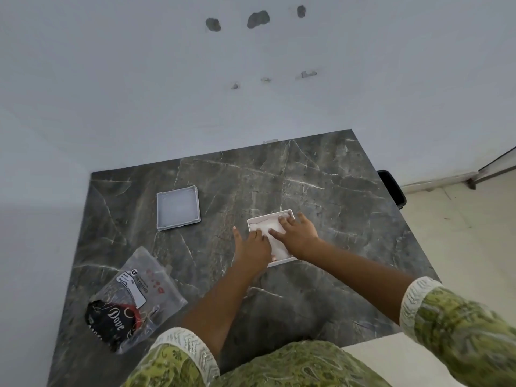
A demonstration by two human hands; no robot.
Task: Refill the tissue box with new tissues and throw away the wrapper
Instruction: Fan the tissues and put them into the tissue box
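Both hands flat, fingers spread, gripping nothing: left hand point(252, 245), right hand point(298, 234) pressing tissues point(275, 241) into tissue box point(290, 211) beneath them. Lid point(178, 207) beyond left hand; wrapper point(139, 297) near left forearm. Next, likely: fit lid, discard wrapper.

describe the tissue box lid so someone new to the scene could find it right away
On the dark marble table, look at its far left part, apart from both hands. The lid lies there alone: a shallow square grey tray, hollow side up. Unlike the white tissue box under the hands, it is empty and untouched.
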